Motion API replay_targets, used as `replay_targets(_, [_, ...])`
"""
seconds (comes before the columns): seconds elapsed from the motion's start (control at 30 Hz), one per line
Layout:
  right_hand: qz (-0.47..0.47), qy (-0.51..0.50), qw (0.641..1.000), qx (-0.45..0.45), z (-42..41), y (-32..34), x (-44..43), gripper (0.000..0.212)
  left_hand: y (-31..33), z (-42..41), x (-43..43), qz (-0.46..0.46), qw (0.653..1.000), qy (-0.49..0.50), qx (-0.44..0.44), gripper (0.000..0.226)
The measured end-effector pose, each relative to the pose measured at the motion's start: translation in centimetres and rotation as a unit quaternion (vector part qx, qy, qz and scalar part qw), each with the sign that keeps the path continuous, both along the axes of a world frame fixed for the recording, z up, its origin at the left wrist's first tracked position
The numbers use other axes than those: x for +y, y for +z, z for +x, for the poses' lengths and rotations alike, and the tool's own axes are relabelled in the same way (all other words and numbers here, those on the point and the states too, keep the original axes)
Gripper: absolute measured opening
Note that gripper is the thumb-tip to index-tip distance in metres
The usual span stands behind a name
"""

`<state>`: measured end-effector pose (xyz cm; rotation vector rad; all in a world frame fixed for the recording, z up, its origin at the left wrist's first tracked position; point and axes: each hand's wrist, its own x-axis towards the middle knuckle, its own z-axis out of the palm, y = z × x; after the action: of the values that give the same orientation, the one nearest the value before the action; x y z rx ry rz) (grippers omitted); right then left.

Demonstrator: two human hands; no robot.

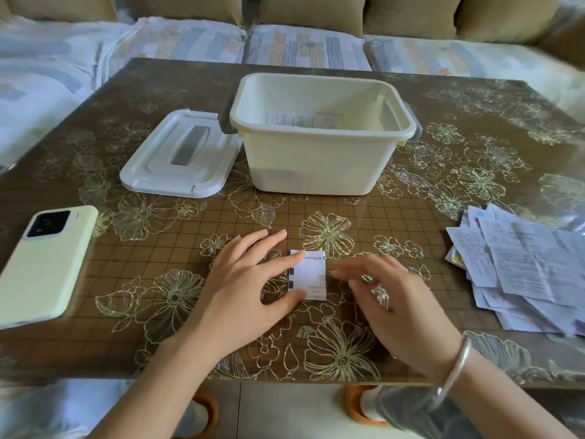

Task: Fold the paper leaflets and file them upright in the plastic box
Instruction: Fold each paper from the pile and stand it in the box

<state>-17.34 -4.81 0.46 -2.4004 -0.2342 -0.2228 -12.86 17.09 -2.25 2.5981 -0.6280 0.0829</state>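
**Inspector:** The larger items are to be stated first.

**Recorder:** A table (pixel 364 217) with a brown floral cover is noted. A cream plastic box (pixel 316 163) is set on it, open, towards the far middle. Printed leaflets (pixel 291 118) are seen inside, against the far wall; whether they are fully upright cannot be told. The white lid (pixel 158 166) is laid flat just left of the box. A loose pile of unfolded leaflets (pixel 525 267) is recorded at the right edge, and a pale green phone (pixel 47 264), face down, at the left edge.

**Inspector:** And the hands?

**Recorder:** The left hand (pixel 240 280) is laid with fingers straight and spread; forefinger and thumb are pressed on the left edge of a small folded leaflet (pixel 313 274), which lies flat on the table near the front middle. The right hand (pixel 399 299) is blurred, its fingers loosely extended just right of that leaflet, with nothing held; contact cannot be told. A silver bangle (pixel 456 372) is worn on the right wrist.
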Motion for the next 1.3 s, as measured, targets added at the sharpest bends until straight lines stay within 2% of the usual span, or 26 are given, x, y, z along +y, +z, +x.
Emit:
replay_targets(0.07, [0.016,-0.083,0.995,0.054,0.9,0.5,1.2,0.023,0.1,0.0,0.0,-0.001,1.000,-0.001,0.001,0.062])
replay_targets(0.17, [0.096,-0.105,0.976,0.163,1.7,0.9,2.5,0.022,0.2,0.0,0.0,0.003,1.000,-0.003,0.001,0.064])
replay_targets(0.3, [0.280,-0.131,0.910,0.278,2.1,1.6,2.7,0.021,0.1,-0.1,-0.1,-0.002,1.000,-0.001,-0.002,0.062])
replay_targets(0.4, [0.223,-0.117,0.921,0.296,2.3,1.6,2.9,0.007,0.0,0.0,-0.1,-0.007,1.000,-0.001,-0.004,0.061])
replay_targets(0.47, [0.190,-0.104,0.928,0.304,2.5,1.4,3.1,0.010,0.0,0.1,-0.1,-0.008,1.000,-0.003,-0.004,0.062])
replay_targets(0.57, [0.131,-0.081,0.949,0.275,2.8,1.7,3.2,0.013,0.2,0.2,-0.2,-0.029,1.000,-0.002,-0.011,0.065])
replay_targets(0.67, [0.053,-0.063,0.981,0.175,3.6,3.0,3.1,0.013,1.4,0.9,-0.3,-0.142,0.989,0.040,-0.007,0.066])
replay_targets(0.73, [0.023,-0.049,0.993,0.104,4.8,4.6,2.9,0.012,3.0,1.9,-0.3,-0.202,0.976,0.057,-0.054,0.047])
replay_targets(0.83, [-0.014,-0.032,0.999,-0.007,7.3,7.2,2.9,0.007,5.9,3.7,-0.4,-0.235,0.959,0.067,-0.145,0.017])
replay_targets(0.97, [0.042,-0.010,0.997,-0.067,11.2,10.8,3.2,0.004,9.7,6.6,-0.4,-0.261,0.948,0.072,-0.165,0.009])
replay_targets(1.07, [0.034,-0.013,0.992,-0.125,15.2,13.0,2.2,0.007,11.3,9.5,0.3,-0.261,0.942,0.095,-0.189,0.012])
replay_targets(1.17, [-0.041,-0.009,0.993,-0.110,20.2,14.1,1.0,0.004,11.9,13.1,1.2,-0.251,0.934,0.137,-0.214,0.013])
replay_targets(1.3, [-0.175,0.044,0.982,-0.052,23.6,13.2,1.2,0.004,10.8,16.1,1.1,-0.230,0.941,0.150,-0.197,0.017])
